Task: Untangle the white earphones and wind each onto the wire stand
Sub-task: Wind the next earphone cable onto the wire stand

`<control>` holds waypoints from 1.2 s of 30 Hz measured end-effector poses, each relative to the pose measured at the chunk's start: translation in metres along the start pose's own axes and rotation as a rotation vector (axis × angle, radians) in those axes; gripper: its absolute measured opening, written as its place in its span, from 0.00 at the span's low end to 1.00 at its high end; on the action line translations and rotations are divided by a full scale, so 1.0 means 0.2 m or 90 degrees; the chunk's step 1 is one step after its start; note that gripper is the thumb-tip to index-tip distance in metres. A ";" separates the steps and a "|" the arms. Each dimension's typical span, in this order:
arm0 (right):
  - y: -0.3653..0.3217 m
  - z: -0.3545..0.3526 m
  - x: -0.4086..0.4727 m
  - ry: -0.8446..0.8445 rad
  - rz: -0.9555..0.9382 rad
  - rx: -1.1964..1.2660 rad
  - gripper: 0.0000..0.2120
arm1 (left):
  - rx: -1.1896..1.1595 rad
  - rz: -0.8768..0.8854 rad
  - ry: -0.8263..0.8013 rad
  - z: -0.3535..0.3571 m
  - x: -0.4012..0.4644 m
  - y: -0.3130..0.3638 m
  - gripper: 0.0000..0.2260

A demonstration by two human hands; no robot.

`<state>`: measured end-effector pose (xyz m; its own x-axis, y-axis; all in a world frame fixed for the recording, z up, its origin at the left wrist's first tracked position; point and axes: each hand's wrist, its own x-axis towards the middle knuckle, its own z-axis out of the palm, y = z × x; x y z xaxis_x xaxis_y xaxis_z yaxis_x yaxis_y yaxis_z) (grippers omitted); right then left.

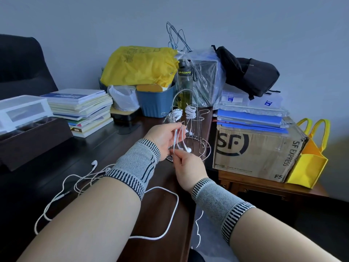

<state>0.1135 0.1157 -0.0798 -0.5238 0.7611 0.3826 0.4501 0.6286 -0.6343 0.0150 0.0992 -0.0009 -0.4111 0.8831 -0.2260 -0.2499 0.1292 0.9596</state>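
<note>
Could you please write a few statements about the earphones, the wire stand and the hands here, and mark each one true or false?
1. Two wound bundles of white cable already hang on the wire stand. True.
2. Both hands are empty. False: the left hand and the right hand each pinch the cable of the held earphones.
3. Another white earphone set lies loose on the dark desk. True.
4. The wire stand sits on the cardboard box. False: it stands on the desk, left of the box.
5. Both wrists wear knitted bands. True.

"SF" and "SF EXPRESS" on cardboard box (pixel 253 150), "UP-TEMPO" on bottle (pixel 185 80)
</note>
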 end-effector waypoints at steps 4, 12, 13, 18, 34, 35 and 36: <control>0.06 -0.02 -0.01 0.022 -0.035 -0.126 0.12 | -0.011 -0.033 -0.059 -0.01 0.00 -0.01 0.12; 0.09 -0.01 -0.01 0.060 -0.042 -0.077 0.13 | -0.041 0.036 -0.075 -0.06 -0.01 -0.08 0.09; 0.09 0.00 -0.01 0.068 -0.043 -0.070 0.14 | -0.057 0.044 -0.074 -0.07 -0.01 -0.10 0.08; 0.10 0.01 -0.01 0.089 -0.031 -0.045 0.15 | -0.185 0.081 -0.057 -0.08 -0.01 -0.21 0.05; 0.08 0.01 -0.05 0.122 -0.166 -0.014 0.17 | -0.336 0.082 -0.074 -0.07 -0.02 -0.18 0.10; 0.08 0.02 -0.05 0.120 -0.186 -0.033 0.17 | -0.331 0.078 -0.072 -0.08 -0.02 -0.19 0.09; 0.08 0.02 -0.04 0.121 -0.202 -0.055 0.17 | -0.328 0.071 -0.071 -0.08 -0.01 -0.19 0.09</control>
<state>0.1225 0.1185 -0.0959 -0.5072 0.5369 0.6742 0.3501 0.8431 -0.4081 0.0119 0.0847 -0.0398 -0.3706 0.9252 -0.0813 -0.6192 -0.1809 0.7641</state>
